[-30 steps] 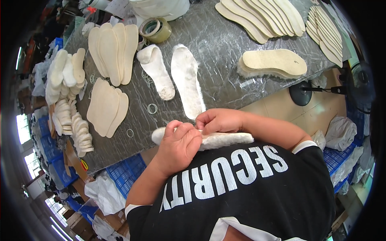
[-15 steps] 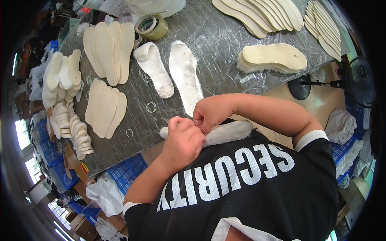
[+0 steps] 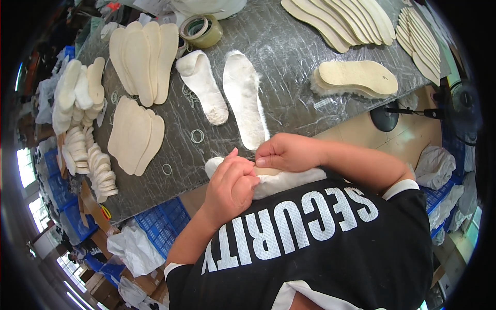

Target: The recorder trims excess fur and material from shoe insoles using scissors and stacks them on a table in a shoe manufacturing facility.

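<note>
Fleecy insole (image 3: 292,181) under 2 hands (image 3: 229,185)

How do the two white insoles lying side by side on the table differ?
The left insole has its far end folded over, while the right insole lies flat. The left insole looks shorter than the right insole. Both are white.

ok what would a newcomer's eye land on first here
Probably the left hand and right hand, close together on a fleecy white insole just above the black shirt. Next, two loose white insoles mid-table, then the large fan of cream insoles at top right.
</note>
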A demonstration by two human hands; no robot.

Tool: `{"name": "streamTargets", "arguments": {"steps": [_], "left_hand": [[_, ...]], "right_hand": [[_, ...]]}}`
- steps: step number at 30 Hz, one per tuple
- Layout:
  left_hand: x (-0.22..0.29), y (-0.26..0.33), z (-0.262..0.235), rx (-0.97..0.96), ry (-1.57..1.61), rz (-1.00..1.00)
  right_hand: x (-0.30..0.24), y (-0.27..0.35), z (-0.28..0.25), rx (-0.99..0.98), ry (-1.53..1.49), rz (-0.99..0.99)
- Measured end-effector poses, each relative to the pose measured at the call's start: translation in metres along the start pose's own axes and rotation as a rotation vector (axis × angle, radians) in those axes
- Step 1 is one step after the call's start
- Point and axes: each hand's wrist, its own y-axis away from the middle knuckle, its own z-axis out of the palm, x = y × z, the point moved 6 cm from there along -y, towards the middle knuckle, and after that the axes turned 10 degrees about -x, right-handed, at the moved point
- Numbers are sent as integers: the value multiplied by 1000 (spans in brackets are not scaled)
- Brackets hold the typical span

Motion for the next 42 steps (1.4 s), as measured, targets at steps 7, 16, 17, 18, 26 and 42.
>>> {"name": "streamTargets", "arguments": {"steps": [7, 16, 17, 18, 26, 42], "left_hand": [[2, 3, -3, 5, -15, 9], [4, 2, -1, 0, -6, -45], [4, 3, 0, 6, -15, -58], [3, 3, 1, 5, -15, -59], [-4, -2, -22, 61, 229, -211], [-4, -11, -33, -251, 207, -188]], "right_hand": [[-23, 22, 6, -130, -118, -20], [-34, 30, 8, -105, 95, -12], [-34, 31, 8, -85, 118, 5], [-33, 31, 9, -85, 117, 4], [-36, 39, 12, -58, 288, 23], [-38, 42, 10, -51, 423, -24]]}}
